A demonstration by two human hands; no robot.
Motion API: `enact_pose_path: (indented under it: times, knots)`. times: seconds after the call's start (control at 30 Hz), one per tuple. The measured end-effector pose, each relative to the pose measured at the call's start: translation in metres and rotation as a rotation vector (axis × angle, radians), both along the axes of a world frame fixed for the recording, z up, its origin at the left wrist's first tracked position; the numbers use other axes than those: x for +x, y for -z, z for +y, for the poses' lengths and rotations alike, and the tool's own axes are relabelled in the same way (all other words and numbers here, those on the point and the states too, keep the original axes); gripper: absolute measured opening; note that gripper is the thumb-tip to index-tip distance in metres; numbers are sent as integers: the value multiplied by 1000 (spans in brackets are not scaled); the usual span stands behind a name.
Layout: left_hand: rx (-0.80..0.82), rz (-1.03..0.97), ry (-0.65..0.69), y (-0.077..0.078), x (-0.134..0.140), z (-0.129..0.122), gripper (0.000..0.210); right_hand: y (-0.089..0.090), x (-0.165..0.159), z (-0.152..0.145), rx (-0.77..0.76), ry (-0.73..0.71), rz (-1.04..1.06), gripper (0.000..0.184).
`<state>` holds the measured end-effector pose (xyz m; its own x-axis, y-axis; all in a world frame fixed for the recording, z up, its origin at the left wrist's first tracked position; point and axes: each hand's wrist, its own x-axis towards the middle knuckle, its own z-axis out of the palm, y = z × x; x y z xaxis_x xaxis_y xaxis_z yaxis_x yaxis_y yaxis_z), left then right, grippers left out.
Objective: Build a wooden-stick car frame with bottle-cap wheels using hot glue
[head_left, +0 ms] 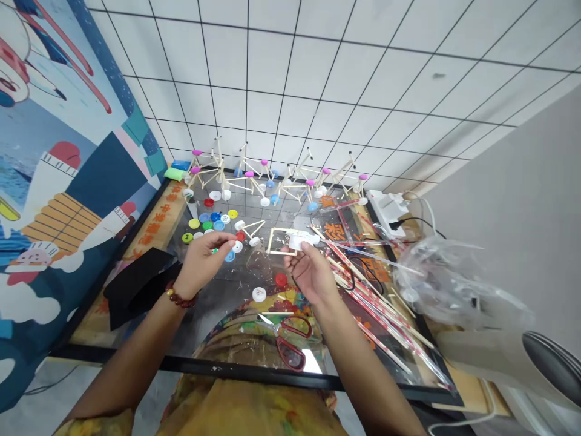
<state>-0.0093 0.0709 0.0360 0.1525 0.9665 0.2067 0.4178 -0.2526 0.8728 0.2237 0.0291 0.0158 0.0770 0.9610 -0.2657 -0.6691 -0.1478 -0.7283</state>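
My right hand [313, 272] grips a small rectangular frame of pale wooden sticks [271, 241] by a white round bottle-cap-like piece [296, 241] at its right end. My left hand [202, 257] is over the loose bottle caps, thumb and forefinger pinched together. A white cap [237, 246] and a red cap [240, 235] show at its fingertips; whether either is held I cannot tell. Between the hands lies a smaller stick piece [256, 228] with white caps on it. Nearer me are another white cap [259, 294] and a red cap [281, 280].
Red-handled scissors [290, 345] lie at the front of the glass-topped table. Long wrapped sticks [372, 297] cover the right side, beside a plastic bag [445, 281] and a white power strip [388, 212]. Several stick-and-cap models [272, 181] line the back. A black object [136, 287] is left.
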Motion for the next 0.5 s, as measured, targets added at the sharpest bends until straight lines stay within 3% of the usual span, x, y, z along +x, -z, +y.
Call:
enact_pose_path:
  times: [0.2,0.4,0.5]
  knots:
    - [34,-58,147,-20,46,-1,18,0,-4,-10,81,-6,-57,26]
    - [-52,-117,174,-15,52,1,19,-5,-3,-16,43,-25,-38,31]
    - [-111,-189,122,-11,53,8,19,-5,-3,-17,21,-52,-13,32]
